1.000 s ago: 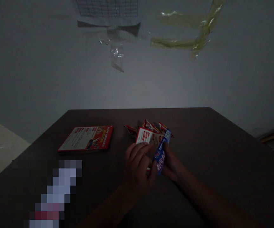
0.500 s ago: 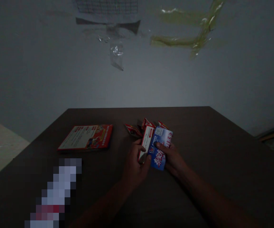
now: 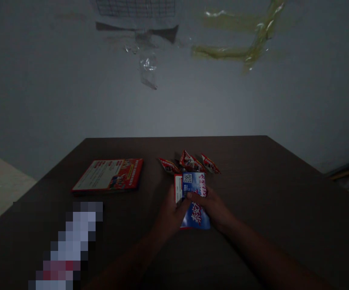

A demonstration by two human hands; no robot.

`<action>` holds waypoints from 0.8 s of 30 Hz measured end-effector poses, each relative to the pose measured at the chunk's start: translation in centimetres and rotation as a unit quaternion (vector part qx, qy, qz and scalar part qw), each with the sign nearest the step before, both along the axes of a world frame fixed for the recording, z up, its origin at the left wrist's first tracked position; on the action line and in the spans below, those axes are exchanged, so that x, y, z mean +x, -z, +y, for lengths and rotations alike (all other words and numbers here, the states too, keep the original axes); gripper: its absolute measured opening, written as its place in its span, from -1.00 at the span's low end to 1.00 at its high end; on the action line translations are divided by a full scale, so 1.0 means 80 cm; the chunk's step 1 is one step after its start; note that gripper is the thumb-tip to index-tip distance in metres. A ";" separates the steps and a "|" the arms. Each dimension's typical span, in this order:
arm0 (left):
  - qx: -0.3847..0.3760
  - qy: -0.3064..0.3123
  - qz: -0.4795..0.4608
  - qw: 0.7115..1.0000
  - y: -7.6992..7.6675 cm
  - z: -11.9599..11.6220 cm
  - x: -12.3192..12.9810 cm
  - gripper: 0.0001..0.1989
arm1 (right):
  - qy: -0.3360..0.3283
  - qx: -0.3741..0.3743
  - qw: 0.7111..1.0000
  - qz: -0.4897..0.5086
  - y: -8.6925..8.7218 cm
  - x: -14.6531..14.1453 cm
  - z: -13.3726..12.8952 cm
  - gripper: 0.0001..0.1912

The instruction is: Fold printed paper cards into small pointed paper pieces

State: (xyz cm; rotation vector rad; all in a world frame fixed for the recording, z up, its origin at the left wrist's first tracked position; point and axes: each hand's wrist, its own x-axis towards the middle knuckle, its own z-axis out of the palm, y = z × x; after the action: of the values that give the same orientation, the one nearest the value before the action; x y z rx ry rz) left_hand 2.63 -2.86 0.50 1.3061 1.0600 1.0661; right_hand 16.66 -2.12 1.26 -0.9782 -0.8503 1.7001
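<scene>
A blue card [image 3: 197,219] is held up between both hands just above the near middle of the bench [image 3: 253,173], its top edge toward the small red packets [image 3: 189,161]. A QR code sits near its top left corner; large white-and-red characters run sideways down it, of which 泰安 can be read, the rest being partly covered by a thumb or too small. Behind it, a white card with red edging [image 3: 178,193] shows along the left, its print too fine to read. The fingers of the left hand [image 3: 172,211] and right hand [image 3: 218,207] are clamped on the blue card, thumbs on its face. Farther left lies a red-and-white stack [image 3: 102,175], bearing red label boxes and yellow lettering, illegible here. The packets' lettering is also unreadable.
</scene>
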 end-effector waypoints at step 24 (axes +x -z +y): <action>-0.096 -0.056 -0.058 0.992 0.003 0.008 0.002 -0.60 | -0.009 0.001 0.998 -0.061 -0.002 -0.003 -0.009 -0.42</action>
State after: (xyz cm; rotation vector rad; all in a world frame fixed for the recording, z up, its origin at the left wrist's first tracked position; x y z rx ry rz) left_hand 2.79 -2.24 0.25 1.0293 1.1294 1.0804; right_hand 16.41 -2.82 1.42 -1.0852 -0.9432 1.6674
